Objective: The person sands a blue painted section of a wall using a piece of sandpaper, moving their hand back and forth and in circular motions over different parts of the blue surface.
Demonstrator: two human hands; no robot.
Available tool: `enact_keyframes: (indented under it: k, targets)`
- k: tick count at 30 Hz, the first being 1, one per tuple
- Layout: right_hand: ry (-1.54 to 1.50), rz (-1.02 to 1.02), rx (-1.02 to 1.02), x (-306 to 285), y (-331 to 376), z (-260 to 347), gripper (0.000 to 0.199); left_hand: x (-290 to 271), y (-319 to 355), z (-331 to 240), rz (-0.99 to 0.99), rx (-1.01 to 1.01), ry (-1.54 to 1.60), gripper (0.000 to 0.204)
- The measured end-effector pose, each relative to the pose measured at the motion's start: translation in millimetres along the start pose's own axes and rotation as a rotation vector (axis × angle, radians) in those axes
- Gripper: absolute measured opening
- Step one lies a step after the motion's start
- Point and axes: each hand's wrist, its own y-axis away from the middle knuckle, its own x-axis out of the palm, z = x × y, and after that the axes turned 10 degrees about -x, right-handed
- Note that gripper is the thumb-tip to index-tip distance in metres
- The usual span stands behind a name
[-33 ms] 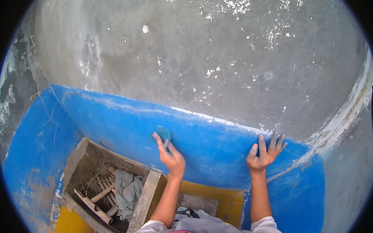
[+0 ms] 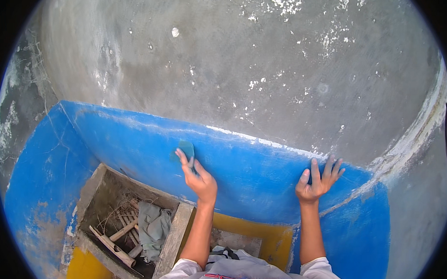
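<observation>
My left hand [image 2: 201, 179] presses a thin teal-green pad [image 2: 187, 149] against the blue painted band [image 2: 244, 175] of the wall. The pad shows above and beside my fingertips; its exact kind is unclear. To the right, my right hand [image 2: 318, 181] rests on the same band with its fingers spread, the tips reaching the band's upper edge near the corner. Nothing is in that hand. White flaking paint [image 2: 263, 142] runs along the edge between the blue band and the bare grey wall [image 2: 290, 78].
A concrete box [image 2: 95, 193] stands at the lower left, against the blue wall. Inside lie a grey-green cloth [image 2: 154, 230], split bamboo pieces [image 2: 116, 251] and dry twigs. Yellow paint [image 2: 274, 241] covers the surface below the blue. A whitish ridge [image 2: 406, 148] marks the right corner.
My left hand and the teal pad have shifted a little up and to the left along the blue band. My right hand stays where it was.
</observation>
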Motion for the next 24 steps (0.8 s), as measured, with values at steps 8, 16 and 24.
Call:
enact_keyframes:
  k: [8,16,24]
  targets:
    - [0.006,-0.022,0.005,4,0,-2,0.033,13,83,0,0.59,0.509,0.018,0.02]
    - [0.013,-0.024,0.056,9,-2,16,0.037,15,-13,-35,0.142,0.303,-0.075,0.02]
    - [0.032,0.051,0.126,9,11,24,0.046,-23,15,25,0.185,0.161,-0.033,0.017]
